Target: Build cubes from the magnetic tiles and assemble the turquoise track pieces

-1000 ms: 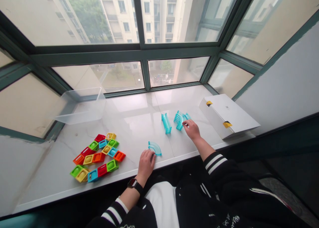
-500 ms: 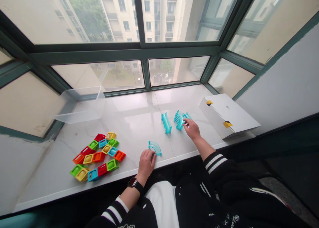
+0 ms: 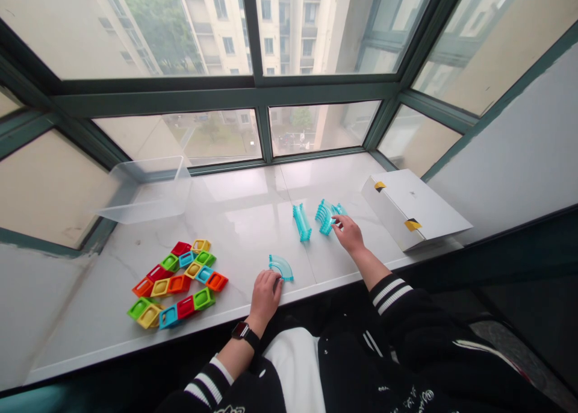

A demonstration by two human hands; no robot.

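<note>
A translucent teal curved track piece [image 3: 284, 267] lies near the front edge of the sill. My left hand [image 3: 265, 295], with a watch on its wrist, is at the inner side of this curve, fingers bent and fingertips against it. Farther right, my right hand [image 3: 348, 232] has thumb and fingers closed at the edge of a set of teal curved track pieces [image 3: 323, 216] standing close together. Its fingertips partly cover them. Just left of that set, straight teal track pieces [image 3: 301, 222] stand together, with neither hand on them.
Colourful parallelogram tiles [image 3: 179, 283] with hollow centres lie in rows at the left. A clear plastic bin [image 3: 149, 202] stands at the back left. To the right is a white box [image 3: 413, 205] with yellow-and-black tabs. Windows enclose the white sill [image 3: 239, 220].
</note>
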